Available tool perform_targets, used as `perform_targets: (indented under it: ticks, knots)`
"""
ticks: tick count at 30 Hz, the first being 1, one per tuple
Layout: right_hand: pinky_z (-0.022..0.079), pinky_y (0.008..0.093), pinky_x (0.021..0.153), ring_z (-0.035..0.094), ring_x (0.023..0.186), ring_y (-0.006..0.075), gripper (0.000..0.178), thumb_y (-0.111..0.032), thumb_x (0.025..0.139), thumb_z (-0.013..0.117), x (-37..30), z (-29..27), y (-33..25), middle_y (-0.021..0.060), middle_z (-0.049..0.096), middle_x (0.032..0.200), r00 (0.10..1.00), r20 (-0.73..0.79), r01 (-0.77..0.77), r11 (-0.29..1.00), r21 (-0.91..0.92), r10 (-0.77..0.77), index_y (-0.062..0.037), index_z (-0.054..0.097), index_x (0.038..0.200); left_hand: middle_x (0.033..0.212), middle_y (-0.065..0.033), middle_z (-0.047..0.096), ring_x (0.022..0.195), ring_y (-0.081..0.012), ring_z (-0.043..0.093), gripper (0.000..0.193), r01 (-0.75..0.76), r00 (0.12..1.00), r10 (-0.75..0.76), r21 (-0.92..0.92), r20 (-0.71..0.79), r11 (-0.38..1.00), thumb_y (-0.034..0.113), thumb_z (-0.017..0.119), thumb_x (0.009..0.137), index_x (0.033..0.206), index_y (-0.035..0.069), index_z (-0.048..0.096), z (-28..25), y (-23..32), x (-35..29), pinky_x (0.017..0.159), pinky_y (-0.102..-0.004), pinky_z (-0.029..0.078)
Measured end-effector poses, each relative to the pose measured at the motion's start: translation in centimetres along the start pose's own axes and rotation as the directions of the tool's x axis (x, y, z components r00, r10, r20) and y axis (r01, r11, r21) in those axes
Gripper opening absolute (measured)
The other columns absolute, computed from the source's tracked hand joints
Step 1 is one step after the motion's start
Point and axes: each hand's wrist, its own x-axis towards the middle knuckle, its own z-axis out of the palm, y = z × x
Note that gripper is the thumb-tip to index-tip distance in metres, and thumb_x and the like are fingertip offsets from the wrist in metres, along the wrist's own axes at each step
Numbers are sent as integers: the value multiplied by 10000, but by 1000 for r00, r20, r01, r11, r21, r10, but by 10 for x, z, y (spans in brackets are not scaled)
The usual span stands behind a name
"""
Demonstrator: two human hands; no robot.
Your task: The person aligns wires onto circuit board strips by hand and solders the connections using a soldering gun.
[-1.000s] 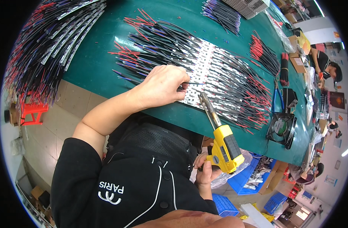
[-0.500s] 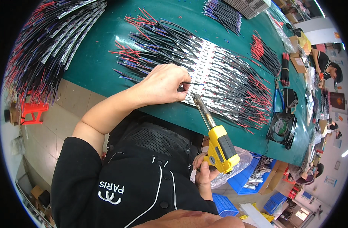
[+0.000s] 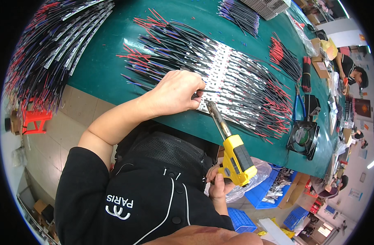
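Observation:
My left hand (image 3: 176, 90) is closed in a pinch over the near edge of the strips. A thin black wire (image 3: 208, 91) with a blue tip sticks out to the right from its fingers. Below the table edge, my right hand (image 3: 218, 179) grips a yellow and black pistol-shaped gas torch (image 3: 238, 160). The torch's scorched metal barrel points up and left, its mouth just short of the left fingers and the wire. No flame shows. White circuit strips (image 3: 219, 61) lie side by side beyond, with black wires fanning out both ways, ending in red and blue tips.
More wired strips (image 3: 68, 45) hang over the table's left end. Wire bundles (image 3: 284, 57) lie at the right, near blue-handled pliers (image 3: 299, 107) and a black fan (image 3: 303, 139). A blue crate (image 3: 262, 196) stands below the table. Another person (image 3: 350, 73) is at the far right.
My left hand and the torch have shifted very slightly. The grip of both hands looks the same, and the strips lie as before.

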Motion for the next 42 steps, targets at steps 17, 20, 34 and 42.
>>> perform_targets:
  ticks: [17, 20, 34, 42]
  knots:
    - [401, 258, 411, 441, 427, 144, 307, -151, 830, 531, 5, 11, -4, 85, 475, 572, 996, -77, -53, 999, -4, 53, 73, 411, 1003, 703, -98, 561, 710, -291, 566, 153, 8, 1000, -8, -16, 24, 1000, 94, 674, 592, 675, 29, 563, -1, 1, 2, 634, -380, 446]
    - [404, 260, 410, 446, 429, 146, 309, -153, 828, 533, 4, 9, -3, 87, 478, 574, 995, -82, -63, 998, -12, 61, 74, 413, 999, 703, -100, 562, 710, -293, 569, 148, 17, 1000, -17, 1, 21, 1000, 94, 670, 596, 672, 30, 560, 0, 2, 1, 633, -382, 447]
    - [404, 247, 425, 438, 470, 130, 503, -55, 823, 487, 6, 4, -7, 74, 481, 608, 998, -43, -35, 991, 128, 41, 39, 301, 1280, 710, -103, 567, 719, -290, 569, 144, 26, 999, -26, 0, 39, 1000, 95, 670, 599, 686, 30, 575, -1, 0, 2, 645, -380, 450]
    - [343, 244, 373, 398, 377, 136, 621, -261, 813, 581, 15, 14, -18, 53, 411, 495, 984, -146, -90, 991, 94, 103, 131, 304, 1208, 728, -98, 581, 712, -273, 571, 156, -7, 998, 12, -87, 54, 996, 92, 681, 614, 707, 14, 583, -4, -4, 2, 649, -350, 455]
